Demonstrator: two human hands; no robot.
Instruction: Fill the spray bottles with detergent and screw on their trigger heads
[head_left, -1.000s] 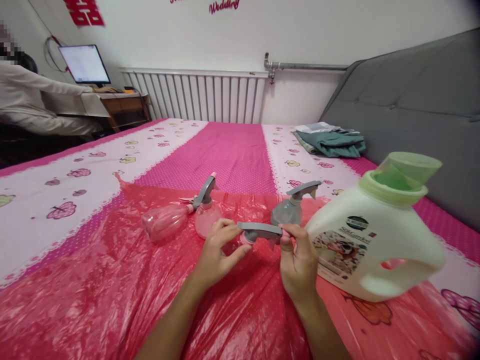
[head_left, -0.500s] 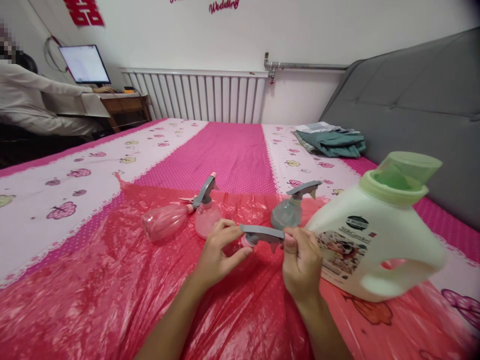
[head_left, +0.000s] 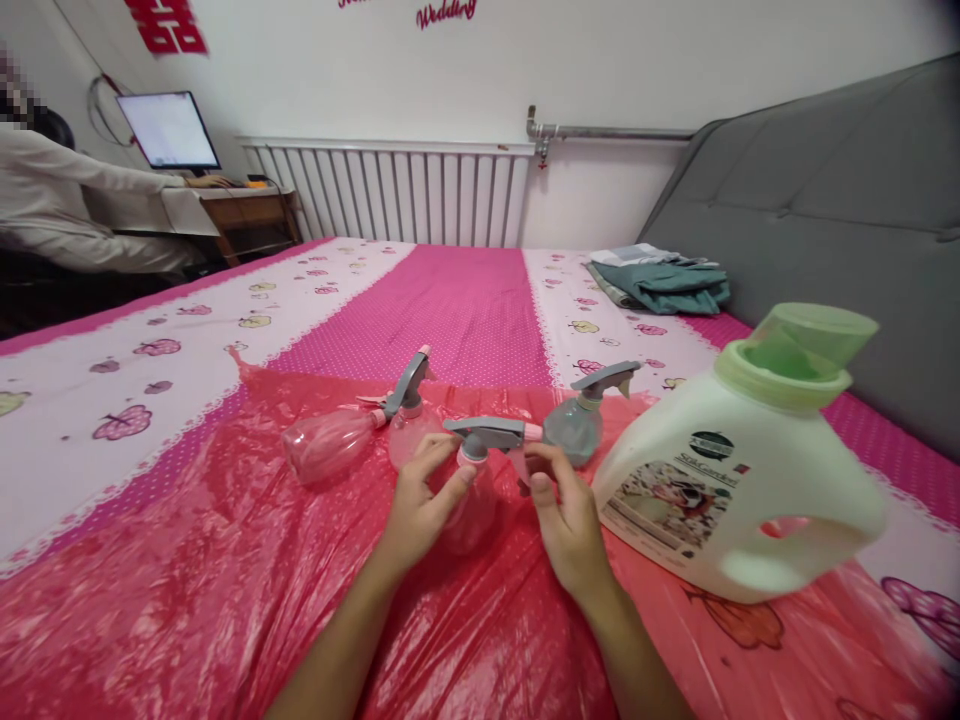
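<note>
A clear spray bottle (head_left: 474, 515) with a grey trigger head stands upright in front of me, its pink nozzle turned to the right. My left hand (head_left: 424, 495) grips it around the neck and upper body from the left. Beside the trigger, my right hand (head_left: 566, 515) is open, with thumb and fingers curved and apart; whether a fingertip touches the trigger is hard to see. Behind stand a pinkish spray bottle (head_left: 409, 432) and a grey spray bottle (head_left: 574, 432). Another clear spray bottle (head_left: 326, 445) lies on its side at the left.
A large detergent jug (head_left: 757, 500) with a green cap stands close to my right hand. Wrinkled red plastic sheeting (head_left: 247, 600) covers the near bed. Folded clothes (head_left: 660, 280) lie by the grey headboard (head_left: 840, 190). At far left, a person (head_left: 67, 195) sits by a monitor (head_left: 169, 130).
The spray head has tipped up and its nozzle now sits higher and further left. My right hand has let go of the nozzle and moved slightly left and down, below it.
</note>
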